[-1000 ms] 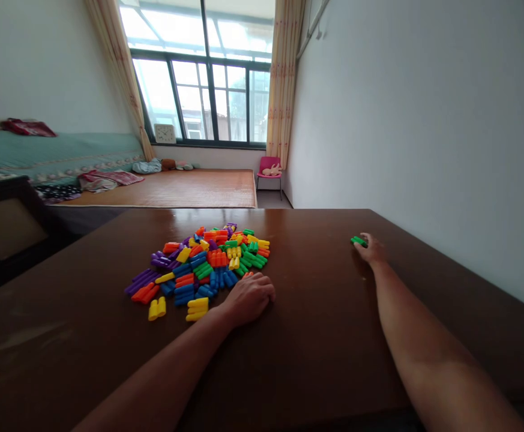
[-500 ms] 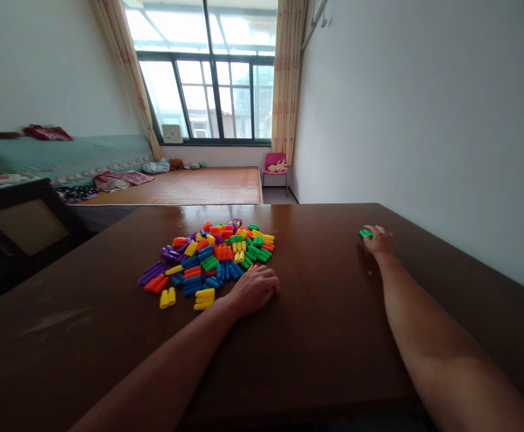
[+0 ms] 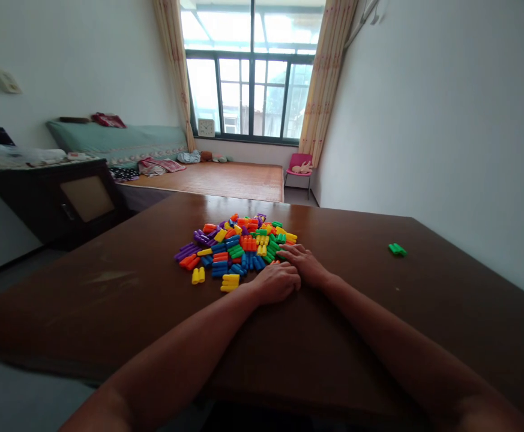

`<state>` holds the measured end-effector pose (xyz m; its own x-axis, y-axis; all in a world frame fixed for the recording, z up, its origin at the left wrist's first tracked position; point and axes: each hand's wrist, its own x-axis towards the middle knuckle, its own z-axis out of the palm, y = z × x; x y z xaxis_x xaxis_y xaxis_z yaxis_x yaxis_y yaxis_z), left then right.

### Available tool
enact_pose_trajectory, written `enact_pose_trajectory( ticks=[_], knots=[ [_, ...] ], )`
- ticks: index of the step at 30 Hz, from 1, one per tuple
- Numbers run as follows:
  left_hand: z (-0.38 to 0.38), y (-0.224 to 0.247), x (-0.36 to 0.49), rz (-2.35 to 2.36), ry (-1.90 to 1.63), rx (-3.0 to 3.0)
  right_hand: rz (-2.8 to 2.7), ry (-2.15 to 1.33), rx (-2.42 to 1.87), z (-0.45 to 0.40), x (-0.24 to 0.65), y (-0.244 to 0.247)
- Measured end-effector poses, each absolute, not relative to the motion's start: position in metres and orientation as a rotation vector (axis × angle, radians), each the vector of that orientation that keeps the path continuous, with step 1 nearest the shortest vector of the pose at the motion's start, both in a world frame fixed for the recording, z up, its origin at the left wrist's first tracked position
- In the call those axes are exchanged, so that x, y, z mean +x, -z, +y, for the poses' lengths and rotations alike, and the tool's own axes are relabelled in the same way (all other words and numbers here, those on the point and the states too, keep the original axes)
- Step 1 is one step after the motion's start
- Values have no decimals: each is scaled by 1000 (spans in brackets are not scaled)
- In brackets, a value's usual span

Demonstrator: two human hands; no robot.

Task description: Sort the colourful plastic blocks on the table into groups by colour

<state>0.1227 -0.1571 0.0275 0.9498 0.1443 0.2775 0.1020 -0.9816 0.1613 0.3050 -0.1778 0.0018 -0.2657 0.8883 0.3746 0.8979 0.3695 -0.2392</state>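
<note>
Pieces [image 3: 248, 243] crowd beside my half-open right hand [image 3: 305, 264] and curled left hand [image 3: 275, 282], any grip unclear; green piece [image 3: 397, 249] lies well right, presumably for separation.

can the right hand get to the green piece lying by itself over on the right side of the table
Probably yes: the right hand is at the pile, and only bare tabletop shows between it and the lone green piece.
</note>
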Motion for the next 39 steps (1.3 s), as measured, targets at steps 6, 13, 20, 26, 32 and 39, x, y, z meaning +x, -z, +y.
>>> enact_pose_trajectory(
  ticks=[6, 13, 20, 26, 32, 39],
  knots=[
    [-155, -27, 121, 191, -403, 2979, -2094, -27, -1564, -185, 350, -13],
    [-154, -29, 122, 168, -392, 2971, -1829, -72, -1821, -185, 401, -21],
    [-155, -30, 120, 168, -409, 2967, -1788, -430, -1972, -197, 437, -29],
    [-151, -25, 123, 496, -769, 2887, -1982, -676, -1625, -196, 401, -26],
    [-147, -17, 125, 647, -595, 2932, -2092, -668, -1482, -191, 351, -26],
    [-143, -16, 125, 662, -581, 2870, -1836, -533, -1748, -189, 418, -19]
  ],
)
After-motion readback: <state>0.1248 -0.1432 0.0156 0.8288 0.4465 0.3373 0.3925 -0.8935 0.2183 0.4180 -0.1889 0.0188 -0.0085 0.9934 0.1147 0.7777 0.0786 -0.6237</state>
